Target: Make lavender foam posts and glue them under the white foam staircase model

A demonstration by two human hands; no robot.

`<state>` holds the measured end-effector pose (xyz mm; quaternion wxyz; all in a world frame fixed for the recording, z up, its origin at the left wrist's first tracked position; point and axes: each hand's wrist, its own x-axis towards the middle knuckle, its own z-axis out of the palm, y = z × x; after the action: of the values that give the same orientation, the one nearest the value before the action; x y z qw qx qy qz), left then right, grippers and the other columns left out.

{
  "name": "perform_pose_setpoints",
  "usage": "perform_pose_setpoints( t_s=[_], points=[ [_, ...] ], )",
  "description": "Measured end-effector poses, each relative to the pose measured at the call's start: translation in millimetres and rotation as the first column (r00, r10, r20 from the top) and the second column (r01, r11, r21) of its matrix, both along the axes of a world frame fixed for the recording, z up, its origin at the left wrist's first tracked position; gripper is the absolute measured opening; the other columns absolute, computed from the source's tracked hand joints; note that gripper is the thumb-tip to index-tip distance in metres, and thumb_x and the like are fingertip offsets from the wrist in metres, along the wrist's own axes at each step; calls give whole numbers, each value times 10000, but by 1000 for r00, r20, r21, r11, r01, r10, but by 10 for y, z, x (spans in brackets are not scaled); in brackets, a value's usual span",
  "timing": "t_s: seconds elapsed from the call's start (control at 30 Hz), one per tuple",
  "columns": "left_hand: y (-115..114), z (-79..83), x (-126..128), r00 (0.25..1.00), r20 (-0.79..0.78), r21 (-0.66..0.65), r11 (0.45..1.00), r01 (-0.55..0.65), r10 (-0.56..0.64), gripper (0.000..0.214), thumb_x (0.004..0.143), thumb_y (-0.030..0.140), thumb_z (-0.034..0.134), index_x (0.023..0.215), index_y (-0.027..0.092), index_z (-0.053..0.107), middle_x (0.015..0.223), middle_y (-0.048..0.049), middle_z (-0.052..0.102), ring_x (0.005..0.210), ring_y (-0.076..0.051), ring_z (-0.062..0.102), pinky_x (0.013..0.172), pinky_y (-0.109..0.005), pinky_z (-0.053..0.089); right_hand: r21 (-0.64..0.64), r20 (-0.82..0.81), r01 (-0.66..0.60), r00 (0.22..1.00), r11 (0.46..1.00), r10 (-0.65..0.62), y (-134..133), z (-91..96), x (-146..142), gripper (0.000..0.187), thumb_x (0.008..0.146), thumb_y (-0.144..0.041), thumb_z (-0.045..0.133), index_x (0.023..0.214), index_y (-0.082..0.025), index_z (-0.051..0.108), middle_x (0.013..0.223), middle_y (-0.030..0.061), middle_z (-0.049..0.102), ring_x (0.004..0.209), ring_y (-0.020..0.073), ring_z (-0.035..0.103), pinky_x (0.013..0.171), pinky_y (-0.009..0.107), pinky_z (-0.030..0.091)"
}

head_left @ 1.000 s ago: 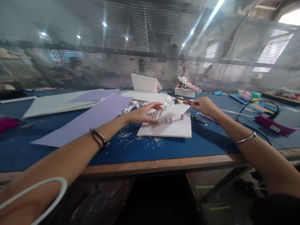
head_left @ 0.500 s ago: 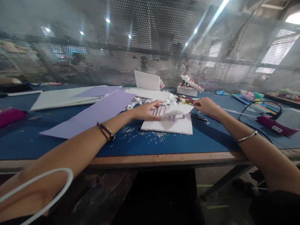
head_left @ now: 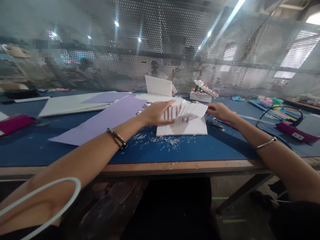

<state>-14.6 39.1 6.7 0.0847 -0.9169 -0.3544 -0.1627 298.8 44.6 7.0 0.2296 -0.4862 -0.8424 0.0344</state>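
Note:
A small white foam model stands on a flat white foam base, with a slanted sheet on top, short purple posts and brownish stripes on its left part. My left hand holds the model's left side, thumb in front and fingers reaching over the top. At the sheet's right corner, my right hand has its fingers curled together in a pinch; its fingertips are partly hidden. A dark slim tool lies just below my right hand.
Purple sheets and white foam boards lie to the left. Behind are an upright white board and another decorated model. White crumbs litter the blue table. Magenta cases sit at both sides.
The foam model and its base have shifted slightly away from me and a little right, turning somewhat. Both hands have stayed on it; the left reaches further over its top.

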Motion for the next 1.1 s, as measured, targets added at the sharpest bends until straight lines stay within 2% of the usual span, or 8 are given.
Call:
perform_pose_setpoints(
  t_s=[0.1, 0.2, 0.37, 0.5, 0.67, 0.77, 0.9, 1.1],
  points=[
    [-22, 15, 12, 1000, -25, 48, 999, -2, 3, 900, 734, 678, 416, 1394, 94, 233, 1268, -206, 498, 1126, -327, 480, 966, -397, 330, -210, -251, -189, 959, 959, 134, -17, 13, -5, 293, 771, -165, 446, 1025, -173, 592, 997, 70, 655, 858, 147, 616, 695, 246, 484],
    [-24, -1, 4, 998, 56, 23, 1000, 6, -7, 888, 731, 670, 442, 1390, 108, 245, 1281, -199, 492, 1142, -320, 472, 980, -401, 327, -287, -457, -249, 884, 925, 96, -46, 31, 14, 304, 777, -222, 493, 1064, -183, 587, 1037, 74, 647, 883, 156, 613, 768, 287, 494],
    [0, -29, -42, 954, 293, -336, 941, 42, 62, 832, 744, 638, 466, 1392, 174, 227, 1299, -167, 497, 1179, -251, 485, 935, -312, 409, -282, -613, -297, 787, 912, 67, -128, 44, -1, 359, 791, -317, 526, 1111, -167, 585, 1043, 88, 649, 849, 154, 616, 810, 309, 488],
    [-10, 4, -62, 938, 335, -429, 901, 64, 93, 816, 741, 622, 487, 1382, 173, 258, 1339, -183, 457, 1237, -270, 437, 955, -333, 407, -185, -463, -241, 877, 953, 132, -206, 42, -95, 369, 746, -246, 561, 1107, -179, 594, 1017, 64, 665, 840, 152, 617, 785, 288, 486],
    [10, 5, -66, 924, 365, -489, 868, 86, 114, 809, 714, 604, 540, 1368, 190, 303, 1344, -180, 454, 1267, -298, 398, 1000, -390, 371, 208, -34, -150, 986, 967, 161, -195, 26, -145, 383, 719, -116, 518, 1072, -182, 652, 963, 48, 694, 858, 168, 625, 797, 278, 457],
    [77, -26, -83, 898, 426, -481, 868, 125, 106, 842, 681, 585, 593, 1356, 155, 329, 1335, -193, 455, 1264, -303, 397, 1025, -393, 344, 354, 124, -174, 983, 919, 139, -148, 12, -83, 365, 791, -157, 468, 1112, -185, 638, 1055, 66, 674, 885, 171, 631, 757, 259, 453],
    [177, -64, -131, 857, 504, -452, 878, 157, 107, 802, 690, 560, 599, 1339, 161, 349, 1309, -173, 479, 1223, -286, 439, 1005, -406, 364, 469, 295, -97, 954, 878, -52, -139, 14, 12, 365, 863, -214, 403, 1174, -243, 592, 1060, 45, 671, 849, 157, 633, 652, 248, 426],
    [216, -78, -157, 816, 528, -379, 925, -24, 237, 725, 779, 569, 445, 1300, 69, 377, 1260, -189, 502, 1160, -260, 485, 979, -393, 381, 599, 456, -11, 827, 801, -329, -168, 31, 60, 359, 911, -311, 328, 1161, -267, 582, 938, 37, 692, 682, 151, 604, 517, 265, 284]
  ],
)
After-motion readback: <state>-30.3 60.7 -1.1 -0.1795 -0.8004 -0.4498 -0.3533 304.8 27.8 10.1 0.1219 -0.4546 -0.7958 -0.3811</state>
